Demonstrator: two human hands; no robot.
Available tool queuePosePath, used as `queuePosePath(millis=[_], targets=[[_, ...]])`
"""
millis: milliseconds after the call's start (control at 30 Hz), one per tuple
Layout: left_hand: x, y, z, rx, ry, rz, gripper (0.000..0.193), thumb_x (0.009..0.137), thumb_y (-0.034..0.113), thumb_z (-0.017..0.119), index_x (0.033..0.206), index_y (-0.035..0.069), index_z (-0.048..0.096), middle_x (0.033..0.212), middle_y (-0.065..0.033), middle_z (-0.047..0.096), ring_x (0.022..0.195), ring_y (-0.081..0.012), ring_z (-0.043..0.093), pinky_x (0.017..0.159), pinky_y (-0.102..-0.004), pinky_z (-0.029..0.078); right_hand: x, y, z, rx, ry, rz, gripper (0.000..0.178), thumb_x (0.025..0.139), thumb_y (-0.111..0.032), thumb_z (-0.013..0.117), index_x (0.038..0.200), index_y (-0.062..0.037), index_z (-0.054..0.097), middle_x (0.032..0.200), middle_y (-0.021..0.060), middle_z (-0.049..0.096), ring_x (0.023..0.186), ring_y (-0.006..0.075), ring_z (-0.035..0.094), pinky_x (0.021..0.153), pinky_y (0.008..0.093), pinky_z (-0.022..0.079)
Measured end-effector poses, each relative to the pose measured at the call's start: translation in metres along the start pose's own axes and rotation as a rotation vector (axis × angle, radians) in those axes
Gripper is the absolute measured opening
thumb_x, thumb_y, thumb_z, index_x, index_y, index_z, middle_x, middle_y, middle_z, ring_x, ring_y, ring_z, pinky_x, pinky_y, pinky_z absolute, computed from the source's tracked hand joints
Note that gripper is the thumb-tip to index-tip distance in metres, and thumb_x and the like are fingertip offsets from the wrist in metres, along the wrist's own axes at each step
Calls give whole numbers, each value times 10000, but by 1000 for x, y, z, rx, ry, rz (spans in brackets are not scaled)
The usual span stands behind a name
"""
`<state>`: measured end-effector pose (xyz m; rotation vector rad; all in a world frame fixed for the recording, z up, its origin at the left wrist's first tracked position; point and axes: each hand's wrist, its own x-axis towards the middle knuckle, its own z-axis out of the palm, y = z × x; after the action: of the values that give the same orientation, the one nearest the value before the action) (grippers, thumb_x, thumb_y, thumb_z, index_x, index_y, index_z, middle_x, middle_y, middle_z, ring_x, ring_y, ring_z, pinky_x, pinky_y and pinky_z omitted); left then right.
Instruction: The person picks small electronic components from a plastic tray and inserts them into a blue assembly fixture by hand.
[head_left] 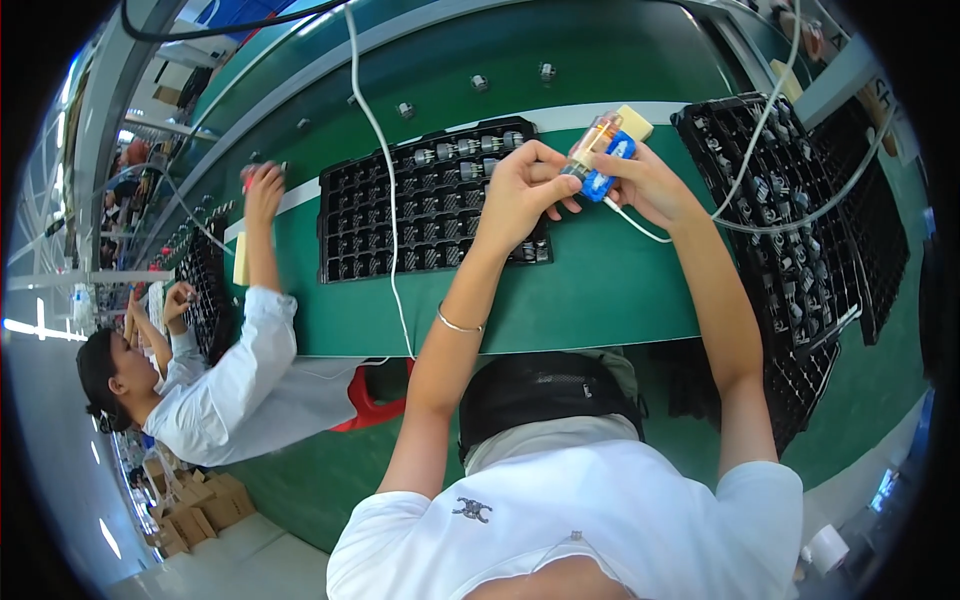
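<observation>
A workshop line surrounds a green-topped bench [620, 310], with metal framing overhead. Above it, the left hand [528, 192] pinches the near end of a clear cylinder [602, 130] between thumb and bent fingers, while the right hand's [648, 186] fingers grip a blue piece [611, 166] pressed close alongside. Whether the two are joined is hidden. The cylinder looks light, stiff and smooth, probably slippery and easily scratched or cracked, so a gentle hold around its barrel seems best. The blue piece looks light too and should be steadied by its sides, keeping clear of the white cord [640, 229] below the right hand, which could tug. Just beyond sits a pale yellow block [635, 121]; to the left lies a partly filled black tray [355, 225], to the right stacked trays [775, 190] of small parts. Farther left, a co-worker [225, 400] reaches over the bench.
</observation>
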<state>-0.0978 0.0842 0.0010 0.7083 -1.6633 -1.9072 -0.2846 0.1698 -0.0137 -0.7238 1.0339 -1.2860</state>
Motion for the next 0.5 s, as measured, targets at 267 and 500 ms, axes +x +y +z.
queuePosePath(millis=[267, 500], targets=[[10, 30, -68, 795, 516, 180, 218, 776, 184, 767, 757, 21, 623, 673, -56, 636, 653, -115, 603, 588, -280, 459, -11, -29, -19, -544, 405, -438, 371, 862, -268, 730, 1094, -9, 601, 862, 10, 648, 645, 64, 575, 577, 192, 455], [19, 14, -117, 1483, 686, -174, 349, 798, 393, 702, 799, 46, 670, 809, -142, 695, 814, -335, 673, 717, -447, 513, -2, -14, -20, -1079, 591, -504, 440, 787, -286, 756, 1100, -12, 614, 785, 90, 641, 641, 157, 611, 628, 297, 486]])
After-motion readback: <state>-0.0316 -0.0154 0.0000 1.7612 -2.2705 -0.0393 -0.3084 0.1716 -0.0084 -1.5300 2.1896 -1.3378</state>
